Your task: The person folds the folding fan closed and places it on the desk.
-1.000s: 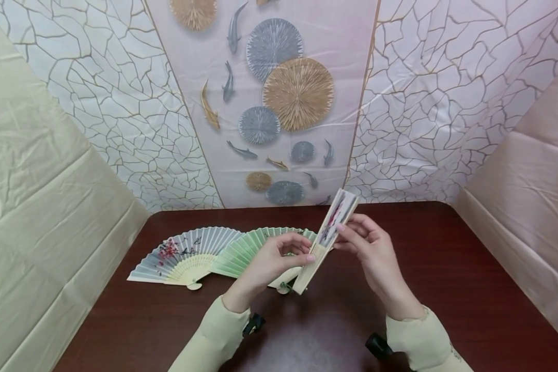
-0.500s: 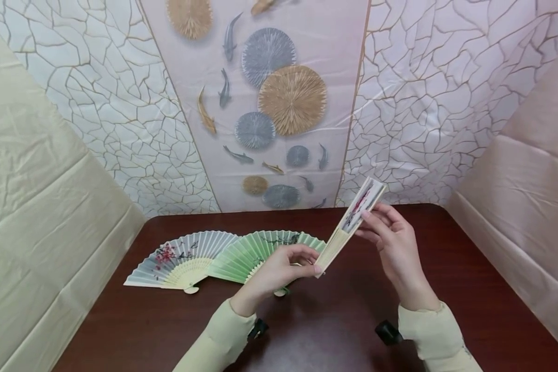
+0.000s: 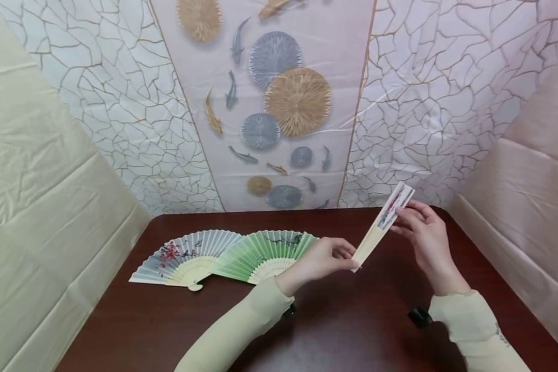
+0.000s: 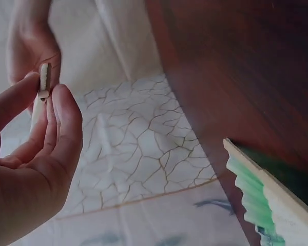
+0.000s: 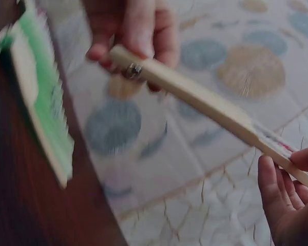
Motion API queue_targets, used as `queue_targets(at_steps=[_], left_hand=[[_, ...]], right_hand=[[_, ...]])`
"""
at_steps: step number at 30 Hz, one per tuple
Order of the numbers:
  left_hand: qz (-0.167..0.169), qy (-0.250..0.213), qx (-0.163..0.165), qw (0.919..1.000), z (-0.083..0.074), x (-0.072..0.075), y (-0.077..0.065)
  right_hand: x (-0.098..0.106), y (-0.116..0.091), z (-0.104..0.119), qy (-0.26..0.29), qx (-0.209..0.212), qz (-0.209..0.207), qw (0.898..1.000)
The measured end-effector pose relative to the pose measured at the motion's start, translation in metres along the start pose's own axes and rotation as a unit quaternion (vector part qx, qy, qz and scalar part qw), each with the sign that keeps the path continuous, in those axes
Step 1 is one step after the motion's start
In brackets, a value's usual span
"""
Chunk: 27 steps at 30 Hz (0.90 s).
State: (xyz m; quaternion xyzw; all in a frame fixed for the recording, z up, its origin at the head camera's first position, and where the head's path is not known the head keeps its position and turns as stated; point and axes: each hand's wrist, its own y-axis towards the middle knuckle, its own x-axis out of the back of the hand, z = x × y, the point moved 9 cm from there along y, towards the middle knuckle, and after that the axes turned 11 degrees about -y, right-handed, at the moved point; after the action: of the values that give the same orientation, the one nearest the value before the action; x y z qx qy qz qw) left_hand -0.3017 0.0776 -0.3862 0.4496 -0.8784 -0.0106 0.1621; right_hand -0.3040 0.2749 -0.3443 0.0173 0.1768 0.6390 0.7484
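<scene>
A folded hand fan (image 3: 380, 227) with pale wooden guards and a strip of grey cloth with a dark pink print is held tilted above the table. My left hand (image 3: 325, 258) pinches its lower, riveted end between thumb and fingers. Near the upper end, my right hand (image 3: 430, 237) grips it with thumb in front and fingers behind. The right wrist view shows the fan (image 5: 195, 100) lengthwise, its rivet beside the left fingers (image 5: 139, 36). In the left wrist view the fan's end (image 4: 44, 82) points toward the camera.
Two spread fans lie on the dark red-brown table (image 3: 135, 325): a grey one with red blossoms (image 3: 186, 256) at left, and a green one (image 3: 260, 253) overlapping it, partly behind my left forearm. Patterned cloth (image 3: 297, 155) hangs behind the table; plain cloth stands at both sides.
Both hands have moved right with the folded fan, away from the green fan. My left hand has slid down to the fan's riveted end. The spread fans stay on the table.
</scene>
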Motion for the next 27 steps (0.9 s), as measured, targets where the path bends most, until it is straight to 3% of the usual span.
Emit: queue_targets(at_steps=[3, 15, 23, 27], left_hand=[[-0.004, 0.065, 0.006, 0.9979, 0.004, -0.007, 0.013], [0.026, 0.147, 0.061, 0.9870, 0.028, -0.050, 0.055], [0.015, 0.146, 0.131, 0.9805, 0.051, -0.074, 0.064], [0.020, 0.137, 0.167, 0.9763, 0.057, -0.083, 0.064]], right_hand=[[0.013, 0.007, -0.005, -0.024, -0.004, -0.015, 1.000], [0.071, 0.024, -0.035, -0.095, -0.047, -0.049, 0.993], [0.107, 0.022, -0.070, -0.150, -0.108, -0.066, 0.981], [0.114, 0.023, -0.081, -0.175, -0.126, -0.043, 0.976]])
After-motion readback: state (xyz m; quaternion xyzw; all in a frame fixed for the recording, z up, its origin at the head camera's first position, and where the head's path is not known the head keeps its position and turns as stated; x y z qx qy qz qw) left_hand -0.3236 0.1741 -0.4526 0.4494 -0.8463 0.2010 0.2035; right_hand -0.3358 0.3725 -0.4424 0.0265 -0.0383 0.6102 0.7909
